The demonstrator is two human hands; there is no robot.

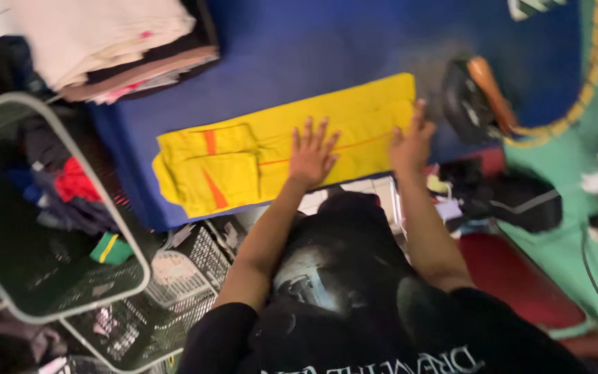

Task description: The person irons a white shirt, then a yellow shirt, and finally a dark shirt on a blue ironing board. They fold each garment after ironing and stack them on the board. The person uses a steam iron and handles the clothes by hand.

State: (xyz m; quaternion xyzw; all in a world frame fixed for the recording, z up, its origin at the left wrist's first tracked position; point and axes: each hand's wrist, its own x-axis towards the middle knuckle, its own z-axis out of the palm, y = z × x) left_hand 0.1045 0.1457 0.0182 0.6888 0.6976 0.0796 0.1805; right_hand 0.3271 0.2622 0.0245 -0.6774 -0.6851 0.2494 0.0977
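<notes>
both hands, left hand (311, 156) and right hand (410, 142), spread flat on folded yellow garment (257, 156); its long axis runs sideways beneath both palms.

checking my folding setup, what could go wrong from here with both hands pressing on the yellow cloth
The folded yellow garment with orange stripes lies near the front edge of the blue padded surface; pressure from the left hand and right hand might slide it off. The black iron with orange handle sits close to the right hand.
</notes>
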